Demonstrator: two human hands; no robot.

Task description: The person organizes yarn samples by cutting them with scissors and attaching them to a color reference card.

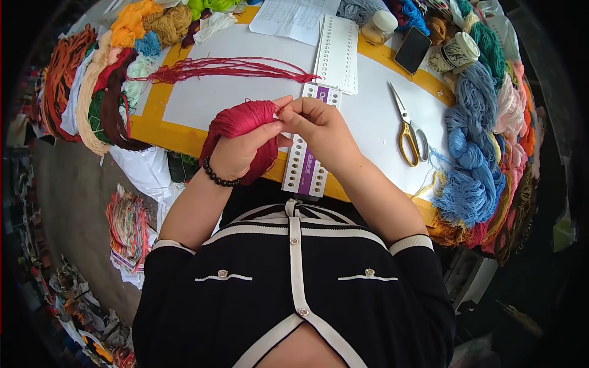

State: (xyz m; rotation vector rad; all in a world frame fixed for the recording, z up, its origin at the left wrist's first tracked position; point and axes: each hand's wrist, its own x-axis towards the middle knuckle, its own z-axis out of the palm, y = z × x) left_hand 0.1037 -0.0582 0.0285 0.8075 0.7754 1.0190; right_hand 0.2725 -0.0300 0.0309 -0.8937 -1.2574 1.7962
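My left hand [243,147] is closed around a crimson skein of thread [240,121], which bulges above and below the fingers. My right hand [319,127] meets it at the skein's upper right end, thumb and forefinger pinched on a strand of the same thread. Just under the hands lies a punched thread card [308,161] with a purple stripe and rows of holes, reaching over the table's front edge. Behind the hands, a bundle of loose crimson threads [227,69] stretches across the table, its right end at the card's top.
Scissors [405,126] lie open on the right. A stack of white punched cards [337,52], a jar [380,27], a phone [411,49] and a patterned cup [454,53] stand farther back. Blue skeins [469,165] heap at the right edge, dark and orange skeins [67,80] at the left.
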